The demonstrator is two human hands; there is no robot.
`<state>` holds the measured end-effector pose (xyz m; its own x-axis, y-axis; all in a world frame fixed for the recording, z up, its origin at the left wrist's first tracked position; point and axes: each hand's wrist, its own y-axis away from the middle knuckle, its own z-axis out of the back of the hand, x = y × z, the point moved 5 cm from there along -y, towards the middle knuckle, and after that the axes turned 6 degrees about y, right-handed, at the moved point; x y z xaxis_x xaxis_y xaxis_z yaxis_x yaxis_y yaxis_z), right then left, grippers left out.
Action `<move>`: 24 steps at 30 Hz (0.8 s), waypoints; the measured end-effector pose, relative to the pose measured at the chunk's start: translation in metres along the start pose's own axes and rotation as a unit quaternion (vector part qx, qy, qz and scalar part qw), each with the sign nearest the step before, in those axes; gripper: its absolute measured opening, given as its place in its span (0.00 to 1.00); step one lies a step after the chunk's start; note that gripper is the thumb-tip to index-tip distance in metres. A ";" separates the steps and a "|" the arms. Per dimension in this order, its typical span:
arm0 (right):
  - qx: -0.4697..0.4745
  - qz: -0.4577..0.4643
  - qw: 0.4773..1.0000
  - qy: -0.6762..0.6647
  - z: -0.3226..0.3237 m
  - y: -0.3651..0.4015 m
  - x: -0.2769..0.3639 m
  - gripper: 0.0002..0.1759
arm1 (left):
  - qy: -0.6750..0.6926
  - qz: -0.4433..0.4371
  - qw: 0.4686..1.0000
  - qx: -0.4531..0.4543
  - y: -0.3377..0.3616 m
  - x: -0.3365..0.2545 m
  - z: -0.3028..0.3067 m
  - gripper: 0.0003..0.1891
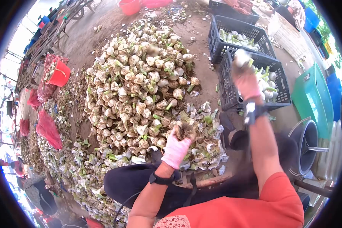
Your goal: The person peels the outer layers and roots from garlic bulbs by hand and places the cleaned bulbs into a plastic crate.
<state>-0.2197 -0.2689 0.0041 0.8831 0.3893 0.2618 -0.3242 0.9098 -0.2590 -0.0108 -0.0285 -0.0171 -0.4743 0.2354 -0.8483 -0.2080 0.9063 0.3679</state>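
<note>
A large heap of garlic bulbs [133, 83], brownish and soil-stained with short green stems, lies on the ground in front of me. My left hand [176, 148], in a pink glove, is closed on a dirty bulb [184, 131] at the heap's lower right edge. Above the near black crate [226, 81] is my right hand [247, 81], also gloved; its fingers are blurred around a white bulb [242, 57]. White bulbs with green stems [268, 85] lie inside that crate.
Another black crate [212, 41] of white bulbs stands behind. Peeled leaves [83, 171] cover the ground at the lower left. A red bucket [59, 73] is at the left, a green bin [313, 98] and grey bucket [304, 146] at the right. A person [296, 15] sits at the upper right.
</note>
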 end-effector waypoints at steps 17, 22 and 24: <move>0.278 -0.011 0.959 0.053 -0.257 -0.067 0.048 0.31 | -0.283 0.085 0.955 -0.017 0.003 0.013 0.007 0.27; 0.364 -0.364 0.629 -0.583 -0.238 0.015 0.068 0.24 | -0.271 0.007 0.961 -0.056 -0.002 0.016 0.023 0.35; 0.352 -0.356 0.473 -0.725 -0.197 0.046 0.106 0.26 | -0.405 -0.038 0.908 -0.098 -0.005 0.002 0.027 0.37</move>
<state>-0.0742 -0.2137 -0.1636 -0.1411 -0.8267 0.5447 -0.6035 0.5079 0.6146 0.0118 -0.0231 -0.0311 0.3167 0.4277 -0.8466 -0.3999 0.8696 0.2898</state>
